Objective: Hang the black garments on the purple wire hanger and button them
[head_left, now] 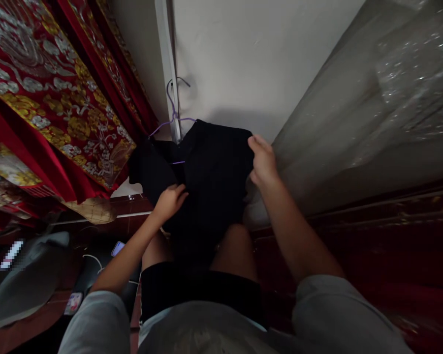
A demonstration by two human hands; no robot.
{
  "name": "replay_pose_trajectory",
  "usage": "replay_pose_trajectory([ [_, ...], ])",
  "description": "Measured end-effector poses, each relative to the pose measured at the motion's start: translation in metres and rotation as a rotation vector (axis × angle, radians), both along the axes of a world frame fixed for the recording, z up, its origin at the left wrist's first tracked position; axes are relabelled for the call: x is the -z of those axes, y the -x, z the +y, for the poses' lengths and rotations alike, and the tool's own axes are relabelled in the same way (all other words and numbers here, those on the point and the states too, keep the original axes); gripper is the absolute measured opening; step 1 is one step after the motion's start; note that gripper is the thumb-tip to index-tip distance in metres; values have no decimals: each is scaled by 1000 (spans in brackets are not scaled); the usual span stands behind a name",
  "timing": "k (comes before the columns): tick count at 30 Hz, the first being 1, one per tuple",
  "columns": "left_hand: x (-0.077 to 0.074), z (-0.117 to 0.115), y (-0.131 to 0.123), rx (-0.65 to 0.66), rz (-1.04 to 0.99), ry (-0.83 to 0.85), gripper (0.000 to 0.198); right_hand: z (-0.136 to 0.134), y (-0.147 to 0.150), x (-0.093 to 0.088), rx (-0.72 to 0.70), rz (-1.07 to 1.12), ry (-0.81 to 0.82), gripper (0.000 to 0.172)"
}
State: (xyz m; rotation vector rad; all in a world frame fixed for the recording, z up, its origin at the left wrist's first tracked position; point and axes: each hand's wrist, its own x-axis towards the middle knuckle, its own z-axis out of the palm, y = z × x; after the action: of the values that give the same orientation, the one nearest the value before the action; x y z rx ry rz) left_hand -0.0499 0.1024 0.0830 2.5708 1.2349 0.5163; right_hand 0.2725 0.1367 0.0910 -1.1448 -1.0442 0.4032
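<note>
A black short-sleeved shirt (217, 167) hangs in front of me on a purple wire hanger (174, 110). The hanger's hook shows above the collar, beside a white vertical strip on the wall. My right hand (263, 160) is closed on the shirt's right shoulder edge, thumb and fingers pinching the cloth. Lower down, my left hand (171, 200) grips the shirt's front near the neck opening, its fingertips curled into the dark fabric. The lower part of the shirt blends into shadow between my knees.
Red curtains (77, 108) with gold and silver patterns hang at the left. Clear plastic sheeting (354, 113) covers the right side. A lit phone (117, 249) and a white cable (93, 257) lie at lower left, near grey cloth (33, 275). A white wall (258, 54) stands behind.
</note>
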Motion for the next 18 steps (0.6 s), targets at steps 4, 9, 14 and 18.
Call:
replay_pose_trajectory([
  [4, 18, -22, -19, -58, -212, -24, 11, -30, 43, 20, 219, -129, -67, 57],
  [9, 9, -34, -43, -4, -377, 14, 20, -82, 144, 78, -89, -51, 31, 32],
  [14, -2, -29, -38, -1, -667, 322, 32, -98, 174, 91, -328, 169, 223, 30],
  [18, -11, -23, -38, -42, -1034, 626, 68, -99, 175, 76, -312, 159, 251, 30],
])
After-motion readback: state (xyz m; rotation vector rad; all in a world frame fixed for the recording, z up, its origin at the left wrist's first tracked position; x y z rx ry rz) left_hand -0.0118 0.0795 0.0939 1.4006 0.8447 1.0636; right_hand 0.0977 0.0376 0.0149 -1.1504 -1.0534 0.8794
